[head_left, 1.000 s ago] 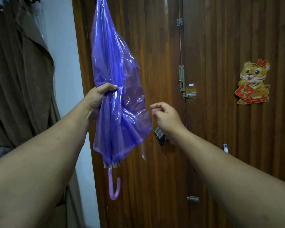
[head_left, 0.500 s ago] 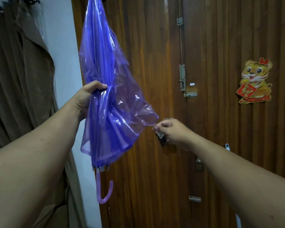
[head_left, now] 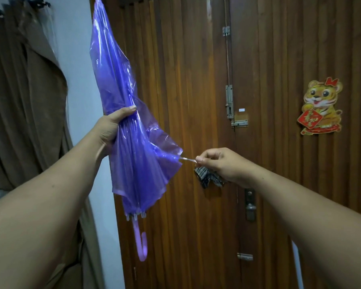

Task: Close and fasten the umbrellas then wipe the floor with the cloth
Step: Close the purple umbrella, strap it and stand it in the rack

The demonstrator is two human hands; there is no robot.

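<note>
A folded purple see-through umbrella (head_left: 131, 147) hangs tip up, its pink hooked handle (head_left: 141, 245) pointing down. My left hand (head_left: 113, 126) grips the bunched canopy around its middle. My right hand (head_left: 219, 163) pinches the umbrella's clear fastening strap (head_left: 188, 159) and holds it stretched out to the right, away from the canopy. A dark striped cloth (head_left: 208, 178) is tucked under that same hand's lower fingers.
A brown slatted wooden door (head_left: 196, 80) fills the view ahead, with metal bolts (head_left: 229, 103) and a handle lock (head_left: 250, 205). A tiger sticker (head_left: 321, 107) is on its right panel. Brown curtains (head_left: 19, 101) hang at the left beside a white wall.
My right hand reached to the canopy's edge, took hold of the strap and pulled it out to the right. My left hand shifted the umbrella slightly left.
</note>
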